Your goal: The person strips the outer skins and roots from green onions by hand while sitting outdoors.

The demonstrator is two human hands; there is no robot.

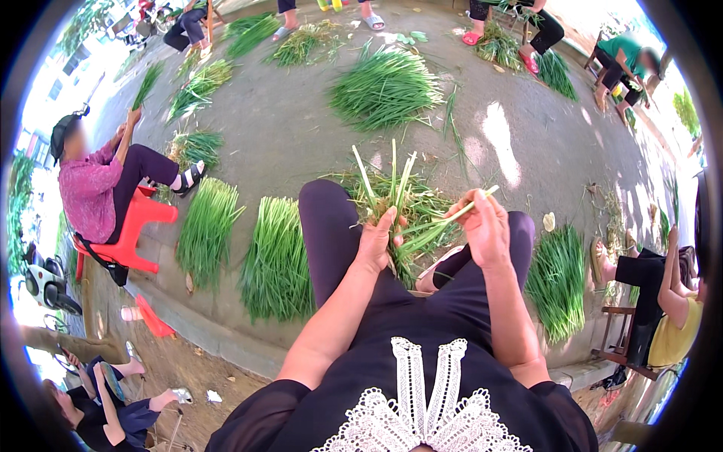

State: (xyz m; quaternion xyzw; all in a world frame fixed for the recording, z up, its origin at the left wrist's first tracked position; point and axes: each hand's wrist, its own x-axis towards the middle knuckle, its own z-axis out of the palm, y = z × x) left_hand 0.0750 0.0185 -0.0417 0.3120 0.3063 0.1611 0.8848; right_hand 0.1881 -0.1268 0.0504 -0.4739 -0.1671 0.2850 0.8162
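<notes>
In the middle, between my knees, my left hand (376,239) is closed around a few chives (394,172), whose pale ends point up and away from me. My right hand (486,232) is up beside it, thumb and fingers pinched on the pale end of a chive stalk (431,235) that slants down toward my left hand. Below both hands lies a loose heap of yellowish trimmings and leaves (425,197), partly hidden by my left hand.
Chive bundles lie on the concrete to my left (279,260), to my right (557,282) and ahead (385,89). On the left a person (94,177) sits on a red stool (143,226) holding greens. Other people sit around, including one in yellow (674,324) at right.
</notes>
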